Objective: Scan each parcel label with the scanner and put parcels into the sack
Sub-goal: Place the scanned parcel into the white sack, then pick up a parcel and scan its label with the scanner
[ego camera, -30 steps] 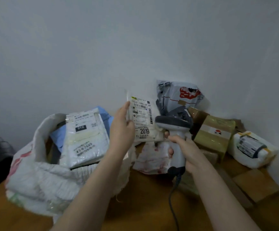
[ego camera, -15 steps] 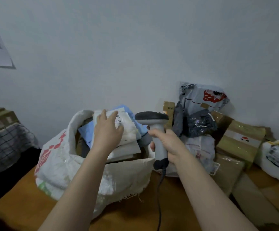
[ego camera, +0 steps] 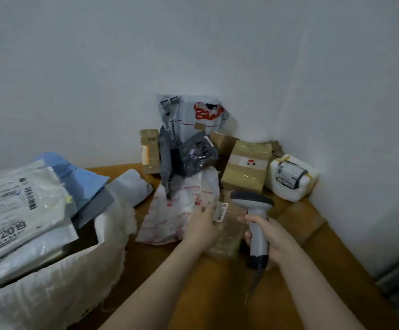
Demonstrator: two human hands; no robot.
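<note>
I've one view to work from: the head camera, wide-angle, facing forward and down into a room corner. Wall [ego camera: 193, 44] fills the upper half of the frame, table [ego camera: 217, 301] the lower. The left hand [ego camera: 200, 227] and right hand [ego camera: 274, 239] with the scanner [ego camera: 253, 202] sit close, lower centre, arms entering from the bottom edge. The sack [ego camera: 62, 282] is cropped at lower left.

The sack [ego camera: 50, 289] and the label [ego camera: 7, 210] atop it (small print blurred) run off the left edge.
</note>
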